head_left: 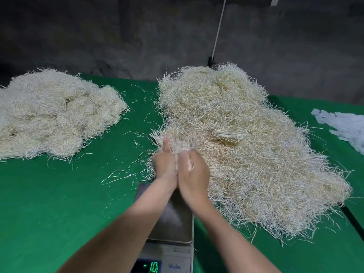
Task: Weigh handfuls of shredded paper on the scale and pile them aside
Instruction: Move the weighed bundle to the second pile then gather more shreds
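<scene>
Covering the tabletop (pixel 59 203) is a green cloth, and behind it stands a rough, dark grey wall (pixel 98 36) with a white cord (pixel 218 30) running down it. At the left lies a smaller heap (pixel 53 113) of shredded paper: thin, cream-coloured strands in tangled clumps, with stray bits scattered on the cloth beside it. In the middle, at the near edge, sits a scale (pixel 173 219) with a bare metal pan and a green display showing a minus reading. Above the pan's far end the left hand (pixel 164 164) and right hand (pixel 194 170) press together, clasping a handful (pixel 177 146) of shreds between them at the edge of the big pile (pixel 246 144), which spreads wide to the right. Farthest right lie white paper slips (pixel 346 125).
</scene>
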